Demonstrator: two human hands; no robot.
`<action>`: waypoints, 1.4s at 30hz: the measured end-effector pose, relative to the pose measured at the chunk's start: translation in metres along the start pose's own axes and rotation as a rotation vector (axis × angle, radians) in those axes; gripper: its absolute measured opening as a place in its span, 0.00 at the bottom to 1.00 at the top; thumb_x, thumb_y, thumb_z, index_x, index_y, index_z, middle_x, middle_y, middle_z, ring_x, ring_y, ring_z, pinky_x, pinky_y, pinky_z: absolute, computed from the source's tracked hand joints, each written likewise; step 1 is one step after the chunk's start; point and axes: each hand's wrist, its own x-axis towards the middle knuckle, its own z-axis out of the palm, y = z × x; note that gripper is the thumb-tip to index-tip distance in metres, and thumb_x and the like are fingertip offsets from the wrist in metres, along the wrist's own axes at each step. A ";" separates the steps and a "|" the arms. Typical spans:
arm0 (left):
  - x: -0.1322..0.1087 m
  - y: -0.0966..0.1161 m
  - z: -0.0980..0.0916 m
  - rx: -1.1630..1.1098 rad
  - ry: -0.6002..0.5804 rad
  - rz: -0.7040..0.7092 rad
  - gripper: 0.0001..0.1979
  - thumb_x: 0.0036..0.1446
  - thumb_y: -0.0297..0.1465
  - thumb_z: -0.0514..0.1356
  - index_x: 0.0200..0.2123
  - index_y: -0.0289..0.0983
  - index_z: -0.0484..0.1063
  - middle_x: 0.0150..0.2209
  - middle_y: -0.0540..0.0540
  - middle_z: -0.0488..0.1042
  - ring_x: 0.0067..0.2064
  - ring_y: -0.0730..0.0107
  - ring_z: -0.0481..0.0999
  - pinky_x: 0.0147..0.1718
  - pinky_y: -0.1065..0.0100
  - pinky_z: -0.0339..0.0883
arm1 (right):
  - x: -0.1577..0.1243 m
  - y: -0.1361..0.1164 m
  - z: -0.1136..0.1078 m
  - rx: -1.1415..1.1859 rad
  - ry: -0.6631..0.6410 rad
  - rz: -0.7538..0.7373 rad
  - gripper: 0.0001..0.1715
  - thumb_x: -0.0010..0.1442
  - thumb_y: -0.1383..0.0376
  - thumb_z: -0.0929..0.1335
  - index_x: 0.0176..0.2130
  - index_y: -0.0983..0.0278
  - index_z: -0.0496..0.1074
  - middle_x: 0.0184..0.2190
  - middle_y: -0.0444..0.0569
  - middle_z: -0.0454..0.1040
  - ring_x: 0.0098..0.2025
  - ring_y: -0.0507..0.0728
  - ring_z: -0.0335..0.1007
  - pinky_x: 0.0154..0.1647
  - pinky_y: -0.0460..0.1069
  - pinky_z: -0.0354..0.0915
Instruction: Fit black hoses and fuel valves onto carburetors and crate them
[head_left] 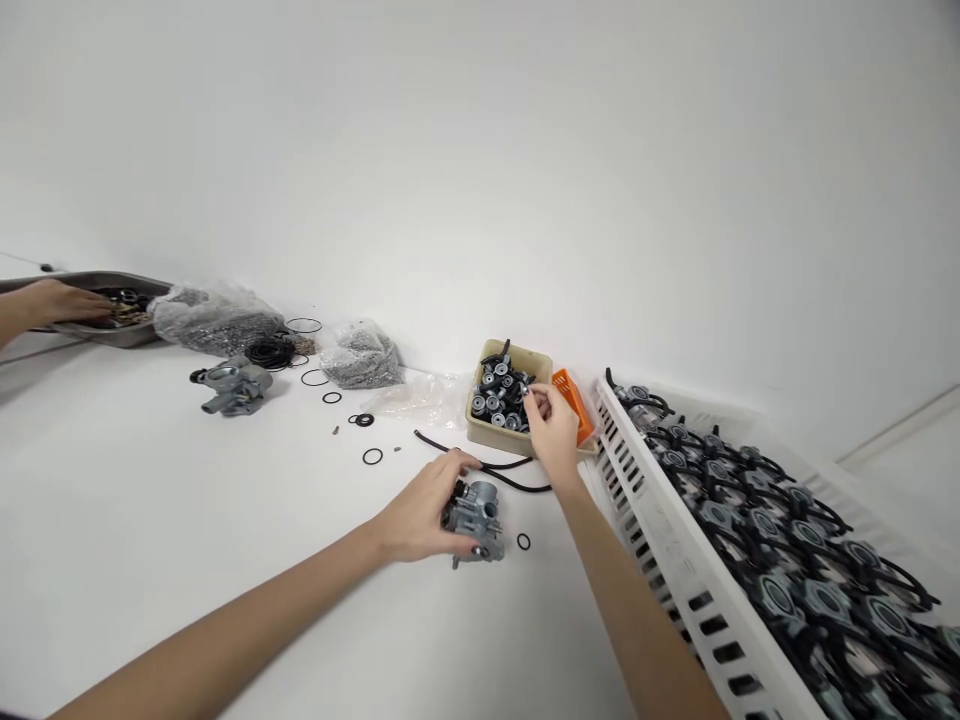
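Observation:
My left hand is closed round the side of a grey metal carburetor resting on the white table. Over the right side of a cream plastic bin is my right hand, fingers bent and pinched together. Whatever lies between those fingertips is too small to make out. Inside the bin are several small black-and-silver round parts with black stems. Two black rubber hoses lie between the carburetor and the bin. A black O-ring sits just right of the carburetor.
At right stands a white slotted crate full of carburetors. An orange basket is beside the bin. Leftward are another carburetor, O-rings, plastic bags of parts and a metal tray with another person's hand in it.

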 end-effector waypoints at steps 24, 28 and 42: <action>0.001 -0.008 0.015 -0.596 0.060 -0.346 0.27 0.40 0.35 0.69 0.43 0.38 0.63 0.35 0.44 0.77 0.35 0.60 0.79 0.34 0.61 0.71 | 0.008 -0.022 0.027 0.835 -0.129 0.400 0.14 0.54 0.54 0.68 0.29 0.60 0.62 0.27 0.43 0.74 0.23 0.50 0.64 0.26 0.47 0.61; 0.005 -0.017 0.013 -0.588 0.235 -0.357 0.22 0.44 0.38 0.67 0.41 0.36 0.65 0.35 0.45 0.76 0.36 0.62 0.76 0.38 0.61 0.67 | -0.011 -0.026 0.031 1.003 -0.355 0.525 0.16 0.51 0.55 0.73 0.30 0.61 0.64 0.25 0.43 0.75 0.21 0.49 0.64 0.24 0.46 0.61; 0.006 -0.024 0.014 -0.718 0.394 -0.390 0.21 0.44 0.40 0.67 0.38 0.36 0.65 0.34 0.46 0.74 0.35 0.64 0.73 0.36 0.65 0.65 | -0.038 -0.027 0.045 1.087 -0.753 0.591 0.18 0.48 0.56 0.75 0.36 0.62 0.75 0.31 0.46 0.77 0.35 0.55 0.74 0.43 0.51 0.66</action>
